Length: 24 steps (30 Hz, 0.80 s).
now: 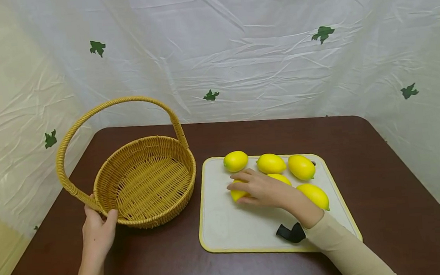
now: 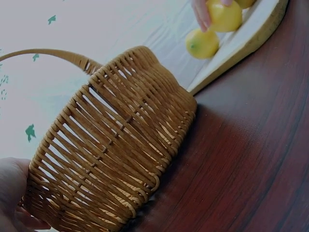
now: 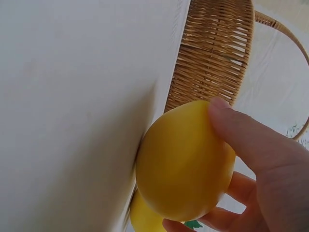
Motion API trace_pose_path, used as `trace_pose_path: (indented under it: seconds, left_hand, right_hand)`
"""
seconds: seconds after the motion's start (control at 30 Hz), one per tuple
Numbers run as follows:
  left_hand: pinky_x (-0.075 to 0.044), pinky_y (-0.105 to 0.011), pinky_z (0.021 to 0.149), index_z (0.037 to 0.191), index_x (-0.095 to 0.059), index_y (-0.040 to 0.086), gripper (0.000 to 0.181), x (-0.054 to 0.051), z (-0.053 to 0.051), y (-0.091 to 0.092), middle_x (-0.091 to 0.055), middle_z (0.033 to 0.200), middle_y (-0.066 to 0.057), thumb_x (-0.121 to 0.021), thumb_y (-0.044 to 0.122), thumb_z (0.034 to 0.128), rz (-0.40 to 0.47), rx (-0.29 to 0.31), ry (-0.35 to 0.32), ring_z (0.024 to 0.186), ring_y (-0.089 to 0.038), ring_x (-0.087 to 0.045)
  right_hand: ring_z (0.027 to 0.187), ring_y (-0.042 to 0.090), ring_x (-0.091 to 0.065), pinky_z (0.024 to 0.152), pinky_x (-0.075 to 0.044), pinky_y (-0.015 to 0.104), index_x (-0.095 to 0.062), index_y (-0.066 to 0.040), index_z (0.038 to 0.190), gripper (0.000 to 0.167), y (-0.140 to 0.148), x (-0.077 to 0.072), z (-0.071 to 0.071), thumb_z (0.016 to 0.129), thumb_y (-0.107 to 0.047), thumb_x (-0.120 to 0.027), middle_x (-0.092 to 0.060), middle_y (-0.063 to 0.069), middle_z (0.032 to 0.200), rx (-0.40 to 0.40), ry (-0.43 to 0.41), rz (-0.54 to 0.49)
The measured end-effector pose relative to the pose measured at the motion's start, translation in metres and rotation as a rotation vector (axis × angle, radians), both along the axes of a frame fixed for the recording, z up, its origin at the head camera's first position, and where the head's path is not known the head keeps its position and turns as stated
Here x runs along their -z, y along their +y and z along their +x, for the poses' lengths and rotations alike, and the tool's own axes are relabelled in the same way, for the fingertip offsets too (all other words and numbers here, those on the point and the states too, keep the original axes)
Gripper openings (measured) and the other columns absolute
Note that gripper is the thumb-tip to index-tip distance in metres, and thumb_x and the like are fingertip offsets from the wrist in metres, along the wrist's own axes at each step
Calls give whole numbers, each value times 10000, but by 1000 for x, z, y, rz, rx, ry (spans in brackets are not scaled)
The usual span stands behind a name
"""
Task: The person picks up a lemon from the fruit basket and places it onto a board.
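A round wicker basket (image 1: 154, 189) with a tall arched handle stands on the left side of the table. My left hand (image 1: 98, 231) grips its near left rim by the foot of the handle, the thumb over the edge. In the left wrist view the basket's woven side (image 2: 111, 140) fills the middle. Over the cutting board (image 1: 226, 230), my right hand (image 1: 263, 190) holds a lemon (image 3: 183, 162), with thumb and fingers around it in the right wrist view. The lemon appears to touch the board. Several other lemons (image 1: 271, 163) lie around that hand.
A small black object (image 1: 291, 233) lies on the board beneath the right forearm, partly covered by the sleeve. The dark brown table (image 1: 229, 269) runs back to a white sheet (image 1: 238, 68) with green leaf shapes.
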State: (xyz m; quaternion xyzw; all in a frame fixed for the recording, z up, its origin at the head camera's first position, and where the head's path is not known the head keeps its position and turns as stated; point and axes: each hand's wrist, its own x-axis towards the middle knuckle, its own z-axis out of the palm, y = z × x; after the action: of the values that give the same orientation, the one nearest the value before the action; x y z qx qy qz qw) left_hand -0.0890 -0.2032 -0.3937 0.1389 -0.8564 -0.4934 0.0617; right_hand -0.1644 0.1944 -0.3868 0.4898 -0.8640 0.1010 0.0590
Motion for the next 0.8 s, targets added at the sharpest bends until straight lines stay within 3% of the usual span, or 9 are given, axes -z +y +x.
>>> trace_pose_path:
  seconds: [0.8]
  left_hand:
    - [-285, -485, 849, 1473, 48, 103, 718, 0, 1, 1, -277, 1398, -295, -393, 188, 913, -15, -9, 24, 1064, -335, -354]
  right_hand:
    - [1097, 301, -467, 914, -374, 424, -600, -114, 1173, 437, 5, -4, -2, 785, -279, -714, -548, 146, 1178, -38, 132, -37]
